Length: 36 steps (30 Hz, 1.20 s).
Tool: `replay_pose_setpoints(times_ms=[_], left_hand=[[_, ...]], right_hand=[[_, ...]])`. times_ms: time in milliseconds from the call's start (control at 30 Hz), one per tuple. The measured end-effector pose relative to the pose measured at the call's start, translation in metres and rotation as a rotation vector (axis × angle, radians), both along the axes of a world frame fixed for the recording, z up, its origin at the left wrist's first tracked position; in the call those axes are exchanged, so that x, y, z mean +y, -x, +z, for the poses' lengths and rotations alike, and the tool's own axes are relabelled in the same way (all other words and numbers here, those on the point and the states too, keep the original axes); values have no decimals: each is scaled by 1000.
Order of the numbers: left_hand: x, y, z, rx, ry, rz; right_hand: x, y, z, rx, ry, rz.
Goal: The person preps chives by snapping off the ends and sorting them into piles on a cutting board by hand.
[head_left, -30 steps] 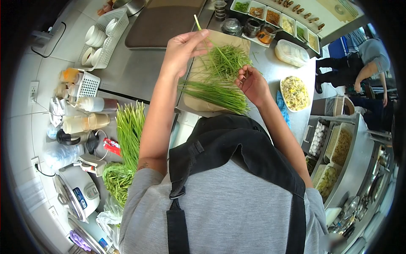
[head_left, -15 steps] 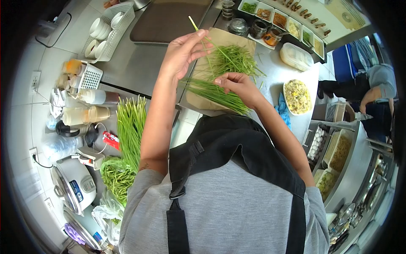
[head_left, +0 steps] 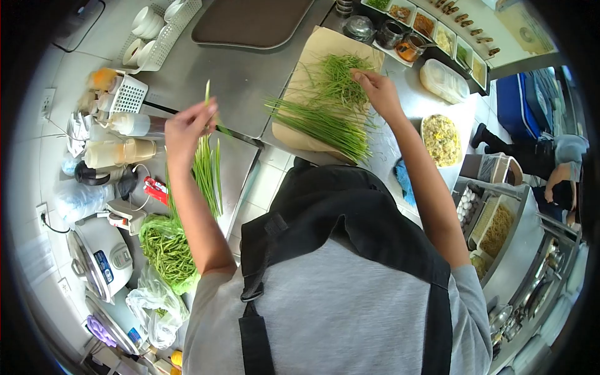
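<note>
My left hand [head_left: 189, 128] pinches a thin garlic chive stalk [head_left: 207, 92], its pale end pointing up. Below that hand lies a long bundle of garlic chives [head_left: 203, 172] on the steel counter. At the upper right, my right hand [head_left: 380, 94] has its fingertips pressed together at the edge of a loose heap of thin green chive pieces [head_left: 334, 78]. Whatever is between those fingertips is too small to make out. Nearer to me, a neat row of chives [head_left: 322, 128] lies across the brown board [head_left: 306, 72], which also carries the heap.
A dark tray [head_left: 250, 22] lies at the back. To the right stand a lidded plastic tub [head_left: 444, 81], a container of chopped food [head_left: 440, 140] and a blue cloth [head_left: 404, 181]. Squeeze bottles [head_left: 137, 125] and a bag of green beans [head_left: 164, 250] are at left. Another person [head_left: 562, 172] is far right.
My left hand has moved left, from above the board to over the long chive bundle, still with a stalk. My right hand has moved away from me, from the chive row to the loose heap.
</note>
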State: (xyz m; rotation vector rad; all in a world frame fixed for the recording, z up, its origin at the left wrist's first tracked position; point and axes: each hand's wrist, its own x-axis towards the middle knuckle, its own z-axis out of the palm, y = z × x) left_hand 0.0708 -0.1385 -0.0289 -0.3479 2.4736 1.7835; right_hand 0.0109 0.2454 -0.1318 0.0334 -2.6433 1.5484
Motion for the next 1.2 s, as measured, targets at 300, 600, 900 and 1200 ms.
replay_pose_setpoints(times_ms=[300, 600, 900, 1200], left_hand=[[-68, -57, -71, -70, 1038, 269], [138, 2, -72, 391, 658, -314], [188, 28, -104, 602, 688, -620], [159, 36, -91, 562, 660, -679]], right_hand=[[21, -65, 3, 79, -412, 156], [18, -55, -17, 163, -588, 202], [16, -69, 9, 142, -313, 117], [11, -53, -5, -69, -247, 74]])
